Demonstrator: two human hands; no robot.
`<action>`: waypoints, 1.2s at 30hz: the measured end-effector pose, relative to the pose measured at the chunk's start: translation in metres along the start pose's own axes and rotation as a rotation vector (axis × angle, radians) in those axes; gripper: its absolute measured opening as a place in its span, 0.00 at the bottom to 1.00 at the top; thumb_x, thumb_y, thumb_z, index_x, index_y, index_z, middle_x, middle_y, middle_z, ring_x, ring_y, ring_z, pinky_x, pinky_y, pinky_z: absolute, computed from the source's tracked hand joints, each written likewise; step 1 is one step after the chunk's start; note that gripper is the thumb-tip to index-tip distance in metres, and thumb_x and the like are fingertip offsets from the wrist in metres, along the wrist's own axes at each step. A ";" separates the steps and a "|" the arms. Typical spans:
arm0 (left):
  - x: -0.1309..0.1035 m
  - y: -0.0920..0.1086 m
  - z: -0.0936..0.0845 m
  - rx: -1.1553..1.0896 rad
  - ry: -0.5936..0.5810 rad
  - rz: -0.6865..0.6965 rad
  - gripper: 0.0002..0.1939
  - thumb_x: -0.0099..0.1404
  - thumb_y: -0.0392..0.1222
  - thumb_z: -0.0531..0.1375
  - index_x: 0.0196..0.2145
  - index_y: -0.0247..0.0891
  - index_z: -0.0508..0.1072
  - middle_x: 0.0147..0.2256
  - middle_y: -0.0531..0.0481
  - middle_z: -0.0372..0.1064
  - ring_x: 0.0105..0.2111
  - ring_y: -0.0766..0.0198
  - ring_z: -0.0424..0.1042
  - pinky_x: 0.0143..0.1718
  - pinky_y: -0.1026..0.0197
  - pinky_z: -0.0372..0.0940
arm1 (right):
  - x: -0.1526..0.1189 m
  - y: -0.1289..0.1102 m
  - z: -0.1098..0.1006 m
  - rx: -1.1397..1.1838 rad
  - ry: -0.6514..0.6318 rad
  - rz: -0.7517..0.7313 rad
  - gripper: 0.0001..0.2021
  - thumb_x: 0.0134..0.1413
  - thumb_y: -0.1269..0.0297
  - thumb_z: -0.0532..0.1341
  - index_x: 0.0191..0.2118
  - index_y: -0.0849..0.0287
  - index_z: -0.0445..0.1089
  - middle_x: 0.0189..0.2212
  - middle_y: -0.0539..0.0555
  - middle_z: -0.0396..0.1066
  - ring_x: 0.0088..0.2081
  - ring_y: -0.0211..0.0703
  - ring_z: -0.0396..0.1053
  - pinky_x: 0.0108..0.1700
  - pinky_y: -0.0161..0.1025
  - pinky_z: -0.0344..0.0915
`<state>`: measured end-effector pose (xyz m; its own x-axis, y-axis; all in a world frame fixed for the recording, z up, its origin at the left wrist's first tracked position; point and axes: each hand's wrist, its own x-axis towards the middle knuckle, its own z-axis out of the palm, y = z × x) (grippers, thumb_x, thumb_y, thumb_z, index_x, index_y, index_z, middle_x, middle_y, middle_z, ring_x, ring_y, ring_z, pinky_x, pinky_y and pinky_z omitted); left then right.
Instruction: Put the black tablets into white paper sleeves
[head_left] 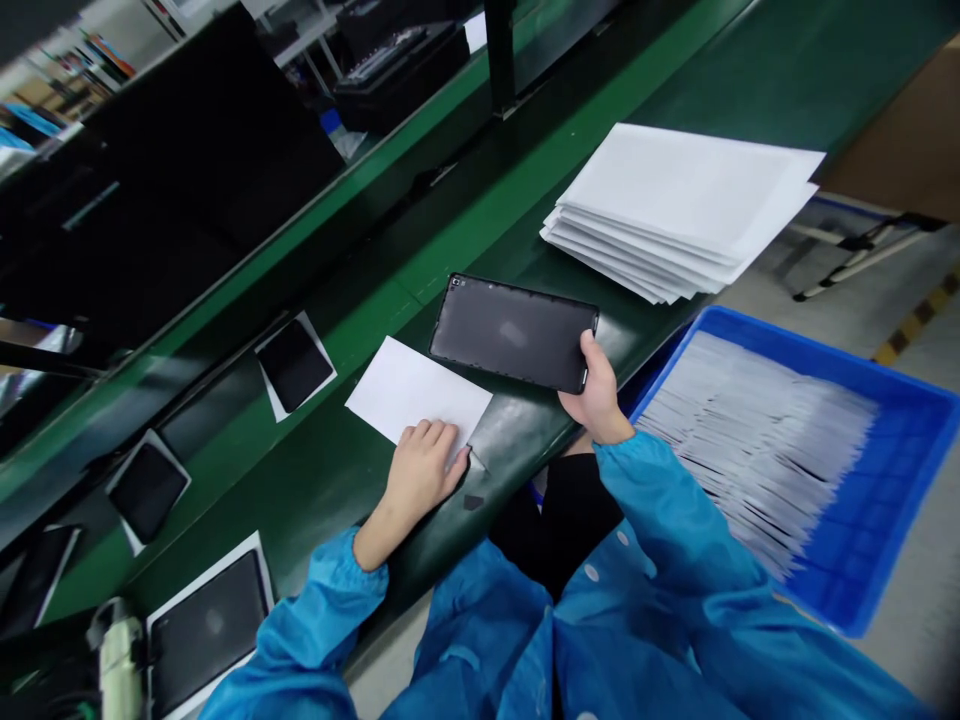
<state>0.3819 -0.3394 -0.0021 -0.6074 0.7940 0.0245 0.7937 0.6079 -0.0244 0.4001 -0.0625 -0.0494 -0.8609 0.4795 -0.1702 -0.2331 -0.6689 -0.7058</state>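
Note:
My right hand (596, 390) grips the right end of a black tablet (510, 330), thumb on top, above the bench edge. The tablet's dark back faces up, with a small camera opening at its far left corner and a faint lighter mark in the middle. My left hand (424, 465) rests on the near edge of a white sheet or flat envelope (409, 385), fingers laid on it and thumb apart. A thin dark line runs by the thumb tip; I cannot make out what it is. A small dark patch (473, 502) lies on the bench nearby.
A stack of white envelopes (690, 200) stands on the green bench (322, 500) to the right. Beside me, a blue crate (892, 500) holds many white sleeves. Several tablets on white sheets, one a tablet (296, 365), lie leftward. A pale green tool (121, 660) stands lower left.

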 end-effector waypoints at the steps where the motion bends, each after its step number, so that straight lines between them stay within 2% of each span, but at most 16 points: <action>1: 0.004 0.004 -0.002 0.027 -0.028 -0.005 0.09 0.77 0.43 0.56 0.39 0.39 0.73 0.36 0.43 0.72 0.39 0.50 0.72 0.40 0.51 0.64 | 0.000 0.000 -0.001 0.001 -0.001 -0.003 0.28 0.51 0.36 0.72 0.50 0.50 0.79 0.52 0.53 0.83 0.67 0.59 0.71 0.67 0.57 0.71; 5: 0.017 0.016 -0.010 0.061 -0.143 -0.071 0.08 0.73 0.32 0.53 0.39 0.39 0.71 0.37 0.43 0.72 0.37 0.52 0.73 0.38 0.53 0.66 | 0.000 0.001 -0.003 0.002 0.005 -0.016 0.27 0.51 0.37 0.72 0.50 0.50 0.79 0.52 0.53 0.83 0.66 0.59 0.71 0.68 0.56 0.71; 8: 0.025 0.013 -0.010 0.016 -0.190 -0.122 0.07 0.71 0.31 0.54 0.40 0.40 0.70 0.37 0.43 0.74 0.36 0.52 0.75 0.34 0.55 0.65 | 0.001 0.002 -0.002 -0.010 0.022 -0.021 0.26 0.50 0.38 0.72 0.48 0.50 0.79 0.51 0.53 0.83 0.66 0.59 0.72 0.67 0.56 0.72; 11: 0.034 0.005 -0.004 -0.105 -0.162 -0.180 0.04 0.72 0.37 0.56 0.38 0.42 0.70 0.33 0.45 0.75 0.33 0.53 0.76 0.31 0.57 0.62 | 0.002 0.002 0.000 -0.023 0.057 -0.034 0.25 0.49 0.40 0.73 0.46 0.51 0.78 0.48 0.52 0.84 0.64 0.60 0.73 0.65 0.58 0.74; 14: 0.039 -0.004 0.004 -0.276 -0.084 -0.218 0.07 0.73 0.42 0.57 0.35 0.42 0.70 0.27 0.49 0.72 0.28 0.56 0.74 0.30 0.58 0.60 | 0.001 0.000 0.003 -0.062 0.086 -0.071 0.23 0.50 0.43 0.72 0.46 0.52 0.77 0.47 0.53 0.84 0.63 0.60 0.74 0.63 0.57 0.75; 17: 0.040 -0.011 0.004 -0.456 -0.027 -0.223 0.10 0.73 0.43 0.56 0.33 0.41 0.71 0.24 0.52 0.70 0.24 0.61 0.70 0.31 0.61 0.59 | -0.009 -0.002 0.004 -0.105 0.127 -0.105 0.23 0.50 0.46 0.73 0.48 0.52 0.77 0.47 0.53 0.83 0.61 0.59 0.76 0.62 0.55 0.75; 20: 0.040 -0.017 -0.001 -0.609 -0.037 -0.225 0.12 0.72 0.42 0.55 0.31 0.40 0.72 0.23 0.53 0.69 0.23 0.64 0.66 0.31 0.62 0.58 | -0.035 -0.001 0.000 -0.158 0.197 -0.114 0.26 0.49 0.49 0.74 0.52 0.53 0.76 0.47 0.53 0.83 0.57 0.58 0.79 0.60 0.54 0.76; 24: 0.042 -0.021 -0.003 -0.719 -0.056 -0.223 0.11 0.69 0.39 0.54 0.30 0.39 0.72 0.22 0.55 0.66 0.22 0.66 0.63 0.30 0.63 0.56 | -0.089 0.004 -0.013 -0.268 0.336 -0.093 0.28 0.49 0.52 0.74 0.56 0.54 0.76 0.47 0.54 0.83 0.53 0.56 0.81 0.59 0.54 0.75; 27: 0.043 -0.021 0.001 -0.748 -0.020 -0.225 0.10 0.67 0.40 0.56 0.28 0.38 0.70 0.22 0.55 0.65 0.22 0.67 0.62 0.29 0.63 0.55 | -0.125 0.006 -0.027 -0.335 0.427 -0.068 0.27 0.51 0.52 0.73 0.56 0.54 0.77 0.47 0.54 0.83 0.50 0.54 0.81 0.59 0.53 0.75; 30: 0.043 -0.017 0.006 -0.748 0.042 -0.246 0.11 0.66 0.39 0.57 0.25 0.39 0.66 0.20 0.56 0.62 0.21 0.68 0.60 0.29 0.63 0.54 | -0.148 0.007 -0.041 -0.392 0.499 -0.106 0.27 0.51 0.52 0.73 0.56 0.53 0.76 0.49 0.54 0.83 0.51 0.53 0.81 0.61 0.55 0.74; 32: 0.042 -0.012 0.008 -0.773 0.078 -0.261 0.12 0.67 0.39 0.57 0.25 0.40 0.64 0.20 0.57 0.60 0.21 0.68 0.60 0.28 0.64 0.54 | -0.158 0.010 -0.048 -0.441 0.498 -0.126 0.27 0.52 0.52 0.72 0.57 0.52 0.76 0.51 0.54 0.82 0.53 0.54 0.80 0.63 0.56 0.72; 36: 0.040 -0.003 0.010 -0.828 0.166 -0.274 0.14 0.71 0.42 0.56 0.26 0.40 0.63 0.20 0.57 0.60 0.21 0.69 0.60 0.28 0.64 0.55 | -0.180 0.019 -0.051 -0.580 0.360 -0.093 0.24 0.55 0.52 0.72 0.56 0.53 0.76 0.50 0.56 0.83 0.53 0.55 0.80 0.59 0.54 0.75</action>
<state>0.3554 -0.3094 -0.0115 -0.8179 0.5710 0.0701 0.4307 0.5271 0.7326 0.5743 -0.1324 -0.0673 -0.6215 0.7463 -0.2383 0.0674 -0.2521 -0.9654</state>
